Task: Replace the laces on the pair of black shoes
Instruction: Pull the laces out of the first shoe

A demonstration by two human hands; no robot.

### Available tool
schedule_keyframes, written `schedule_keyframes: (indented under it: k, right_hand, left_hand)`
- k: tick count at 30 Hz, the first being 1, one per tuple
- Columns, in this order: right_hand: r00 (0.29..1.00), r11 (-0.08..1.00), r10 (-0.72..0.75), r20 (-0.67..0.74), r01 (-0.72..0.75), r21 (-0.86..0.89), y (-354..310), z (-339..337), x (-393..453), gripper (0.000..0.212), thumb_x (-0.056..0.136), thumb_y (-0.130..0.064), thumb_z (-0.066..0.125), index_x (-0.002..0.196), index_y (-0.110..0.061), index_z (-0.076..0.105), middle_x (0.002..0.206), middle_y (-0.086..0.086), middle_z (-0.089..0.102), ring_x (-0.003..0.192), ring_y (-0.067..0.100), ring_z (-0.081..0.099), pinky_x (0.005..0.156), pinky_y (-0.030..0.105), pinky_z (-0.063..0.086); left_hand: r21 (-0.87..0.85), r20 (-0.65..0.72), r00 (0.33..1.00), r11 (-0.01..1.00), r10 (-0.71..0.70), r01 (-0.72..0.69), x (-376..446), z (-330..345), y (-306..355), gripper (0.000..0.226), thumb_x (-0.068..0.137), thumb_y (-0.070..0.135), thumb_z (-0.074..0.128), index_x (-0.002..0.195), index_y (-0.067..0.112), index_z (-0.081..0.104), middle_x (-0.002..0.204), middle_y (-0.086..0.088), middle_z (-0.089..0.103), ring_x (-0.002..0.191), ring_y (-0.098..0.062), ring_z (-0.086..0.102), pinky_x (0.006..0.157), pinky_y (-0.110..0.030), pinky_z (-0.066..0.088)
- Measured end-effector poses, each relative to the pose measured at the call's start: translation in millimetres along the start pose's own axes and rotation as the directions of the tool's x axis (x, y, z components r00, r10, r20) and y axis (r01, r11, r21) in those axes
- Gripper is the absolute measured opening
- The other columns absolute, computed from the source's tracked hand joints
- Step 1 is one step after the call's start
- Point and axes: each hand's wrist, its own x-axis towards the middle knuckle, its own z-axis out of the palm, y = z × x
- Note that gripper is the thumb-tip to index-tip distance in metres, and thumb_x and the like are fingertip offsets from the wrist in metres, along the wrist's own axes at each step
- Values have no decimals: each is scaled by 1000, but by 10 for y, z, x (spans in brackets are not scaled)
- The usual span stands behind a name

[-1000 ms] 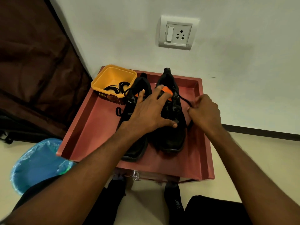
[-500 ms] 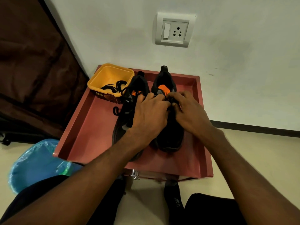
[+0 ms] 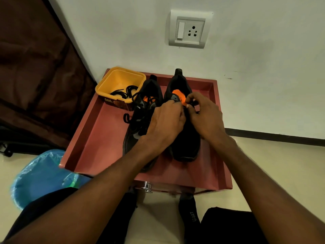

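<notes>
Two black shoes with orange insoles stand side by side on a red tray-like tabletop (image 3: 98,138), toes toward me. The left shoe (image 3: 140,110) carries loose black laces that trail onto the red surface. Both my hands work at the tongue and top eyelets of the right shoe (image 3: 186,143). My left hand (image 3: 165,124) lies over its instep with fingers curled at the lace. My right hand (image 3: 204,115) pinches the black lace near the orange insole. A yellow tub (image 3: 121,80) at the back left holds spare black laces (image 3: 123,91).
The red surface ends in raised rims and backs onto a white wall with a switch socket (image 3: 189,29). A blue-lined bin (image 3: 40,175) stands on the floor at the left, beside brown fabric (image 3: 31,67). My legs and a black sock (image 3: 190,215) are below.
My right hand moved from the shoe's right side to its tongue and joined my left hand there. Both hands then crept up toward the top eyelets.
</notes>
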Motion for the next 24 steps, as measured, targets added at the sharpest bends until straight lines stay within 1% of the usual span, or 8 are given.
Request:
schedule_keyframes:
  k: [6, 12, 14, 16, 18, 21, 22, 24]
  right_hand:
    - [995, 981, 95, 18, -97, 170, 32, -119, 22, 12, 101, -28, 63, 107, -38, 64, 107, -19, 64, 80, 0, 66, 61, 20, 53]
    - [990, 964, 125, 60, -136, 227, 63, -154, 36, 11, 99, -32, 65, 106, -41, 67, 109, -19, 68, 87, 5, 69, 70, 30, 60]
    - [989, 961, 130, 69, -143, 238, 76, -166, 43, 11, 98, -33, 67, 105, -41, 68, 110, -18, 69, 97, 2, 66, 77, 30, 60]
    - [989, 959, 127, 81, -143, 243, 85, -171, 40, 11, 97, -35, 68, 105, -42, 68, 110, -18, 70, 99, 2, 66, 80, 33, 61]
    - [988, 959, 127, 86, -145, 245, 90, -178, 43, 12, 96, -36, 69, 104, -43, 68, 107, -17, 70, 95, 4, 69, 78, 37, 62]
    - [984, 948, 160, 81, -176, 265, 111, -202, 66, 10, 95, -36, 71, 102, -43, 69, 101, -14, 71, 88, 5, 70, 75, 36, 61]
    - [982, 944, 166, 84, -183, 273, 110, -210, 71, 10, 94, -36, 71, 101, -42, 69, 100, -14, 71, 86, 3, 70, 72, 31, 59]
    - [983, 945, 162, 91, -181, 273, 85, -204, 69, 10, 94, -37, 73, 102, -42, 69, 99, -15, 71, 80, 0, 68, 63, 21, 51]
  left_hand:
    - [-409, 11, 979, 893, -203, 189, -6, -20, -129, 6, 91, 21, 70, 87, 18, 72, 77, 8, 68, 66, -5, 64, 60, -23, 53]
    - [-33, -27, 995, 995, 98, -99, -20, 21, -88, 30, 97, 38, 68, 125, 28, 70, 107, 2, 59, 98, -17, 59, 82, -34, 53]
    - [-24, -54, 995, 996, 81, -83, -13, 58, -81, 23, 97, 31, 69, 119, 26, 74, 106, 0, 59, 99, -19, 59, 83, -38, 54]
    - [-186, -95, 996, 982, -2, -16, 11, 92, -97, 7, 95, 20, 71, 99, 23, 76, 97, 3, 63, 90, -15, 61, 81, -37, 55]
    - [-529, -36, 977, 833, -211, 161, 34, 76, -88, 12, 96, 12, 67, 88, 18, 74, 90, 3, 71, 87, -11, 67, 82, -35, 57]
    - [-852, 131, 918, 431, -375, 297, 45, -55, 11, 15, 103, 5, 56, 98, 7, 69, 90, -7, 76, 84, -12, 73, 76, -24, 57]
    - [-871, 139, 918, 395, -372, 292, 45, -103, 39, 14, 104, 3, 53, 102, 5, 67, 87, -10, 75, 78, -10, 72, 70, -17, 53]
    - [-792, 53, 952, 568, -301, 224, 56, -144, 24, 9, 103, 9, 58, 105, 9, 68, 81, -7, 74, 72, -7, 70, 66, -15, 51]
